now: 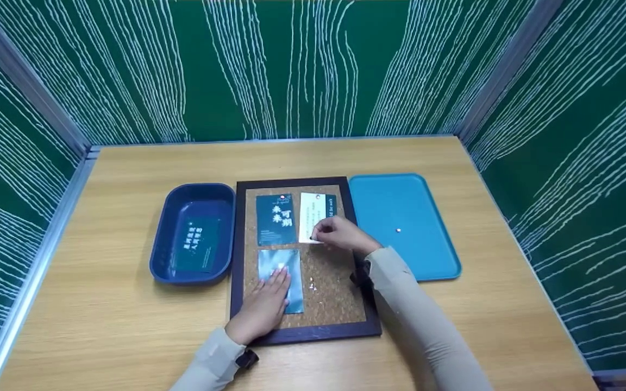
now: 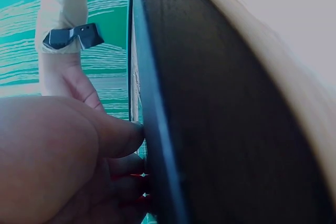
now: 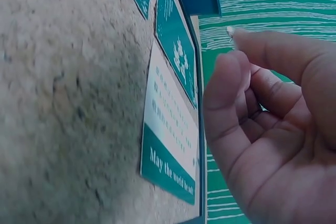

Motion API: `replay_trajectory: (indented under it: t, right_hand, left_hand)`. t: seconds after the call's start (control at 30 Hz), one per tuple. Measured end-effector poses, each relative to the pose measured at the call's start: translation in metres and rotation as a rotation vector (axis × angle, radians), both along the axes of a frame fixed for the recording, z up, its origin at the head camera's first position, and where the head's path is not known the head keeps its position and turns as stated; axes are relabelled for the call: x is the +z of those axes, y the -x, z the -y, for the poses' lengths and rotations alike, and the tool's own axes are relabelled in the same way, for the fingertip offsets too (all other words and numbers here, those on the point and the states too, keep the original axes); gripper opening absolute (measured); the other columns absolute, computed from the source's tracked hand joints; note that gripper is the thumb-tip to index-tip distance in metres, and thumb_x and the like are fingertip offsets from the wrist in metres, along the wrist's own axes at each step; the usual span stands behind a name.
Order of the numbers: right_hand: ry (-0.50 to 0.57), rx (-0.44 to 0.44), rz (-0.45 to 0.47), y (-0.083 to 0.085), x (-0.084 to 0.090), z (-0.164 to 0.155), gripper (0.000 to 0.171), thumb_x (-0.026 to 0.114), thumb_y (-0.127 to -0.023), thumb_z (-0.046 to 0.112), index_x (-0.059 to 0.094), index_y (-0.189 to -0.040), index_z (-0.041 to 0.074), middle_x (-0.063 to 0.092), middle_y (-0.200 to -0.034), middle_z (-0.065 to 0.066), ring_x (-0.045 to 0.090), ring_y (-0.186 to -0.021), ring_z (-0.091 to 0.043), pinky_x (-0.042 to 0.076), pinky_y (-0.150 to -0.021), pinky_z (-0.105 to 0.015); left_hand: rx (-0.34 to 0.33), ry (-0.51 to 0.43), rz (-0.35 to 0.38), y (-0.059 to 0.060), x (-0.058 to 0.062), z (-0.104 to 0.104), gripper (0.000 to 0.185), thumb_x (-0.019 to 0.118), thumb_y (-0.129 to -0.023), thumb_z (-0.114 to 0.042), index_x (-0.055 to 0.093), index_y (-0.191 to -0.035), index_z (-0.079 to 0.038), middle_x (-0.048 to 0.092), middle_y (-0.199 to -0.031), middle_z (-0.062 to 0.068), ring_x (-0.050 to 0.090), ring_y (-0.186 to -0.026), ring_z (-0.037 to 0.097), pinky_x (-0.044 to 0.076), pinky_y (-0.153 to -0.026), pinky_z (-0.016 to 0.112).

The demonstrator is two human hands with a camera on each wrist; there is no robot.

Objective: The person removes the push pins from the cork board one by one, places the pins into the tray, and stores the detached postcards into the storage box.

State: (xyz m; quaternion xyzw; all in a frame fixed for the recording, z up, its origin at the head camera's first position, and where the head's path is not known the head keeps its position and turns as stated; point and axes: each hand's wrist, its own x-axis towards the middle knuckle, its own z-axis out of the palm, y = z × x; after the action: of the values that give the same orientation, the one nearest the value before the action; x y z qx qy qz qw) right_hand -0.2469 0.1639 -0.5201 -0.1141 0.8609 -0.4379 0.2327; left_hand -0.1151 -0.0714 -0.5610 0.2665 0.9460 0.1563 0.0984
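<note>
A framed cork board lies on the table. My left hand rests with extended fingers on a shiny teal card at the board's lower left. Over the lower edge of a white-and-green card, my right hand hovers with thumb and index finger together. In the right wrist view those fingertips pinch a small pale push pin. To the left is a dark green card with white characters. Both upper cards have a pin near the top edge. Below the right hand, several small pins lie on the cork.
Left of the board stands a blue bin holding dark green cards. A flat blue tray touches the board's right side, with one small pin on it. Green panels with white streaks enclose the table.
</note>
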Motion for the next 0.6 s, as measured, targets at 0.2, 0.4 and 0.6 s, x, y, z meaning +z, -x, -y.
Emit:
replay_trajectory:
  t: [0.2, 0.4, 0.6]
  right_hand:
    - [0.022, -0.036, 0.017, 0.0, 0.0, -0.01, 0.016, 0.058, -0.095, 0.019, 0.069, -0.095, 0.008, 0.063, -0.087, -0.011, 0.055, -0.065, -0.014, 0.046, -0.059, -0.028]
    - [0.03, -0.038, 0.004, 0.001, 0.001, -0.021, 0.016, 0.058, -0.095, 0.019, 0.068, -0.095, 0.008, 0.065, -0.096, -0.016, 0.056, -0.067, -0.015, 0.048, -0.059, -0.027]
    - [0.033, -0.051, 0.001, 0.003, 0.002, -0.033, 0.021, 0.055, -0.095, 0.018, 0.068, -0.099, 0.001, 0.063, -0.09, -0.013, 0.055, -0.066, -0.014, 0.051, -0.063, -0.032]
  left_hand:
    - [-0.001, -0.004, 0.005, 0.0, 0.0, 0.001, 0.054, 0.046, -0.1, -0.021, 0.033, -0.148, 0.001, 0.029, -0.156, 0.016, 0.027, -0.145, 0.033, 0.027, -0.115, 0.053]
    - [-0.002, -0.009, 0.003, -0.001, 0.001, 0.001, 0.054, 0.046, -0.1, -0.021, 0.034, -0.147, 0.001, 0.03, -0.156, 0.017, 0.027, -0.144, 0.033, 0.027, -0.115, 0.054]
    - [-0.002, 0.006, -0.003, -0.001, -0.001, 0.001, 0.053, 0.045, -0.101, -0.021, 0.034, -0.147, 0.001, 0.03, -0.156, 0.016, 0.028, -0.145, 0.032, 0.028, -0.115, 0.054]
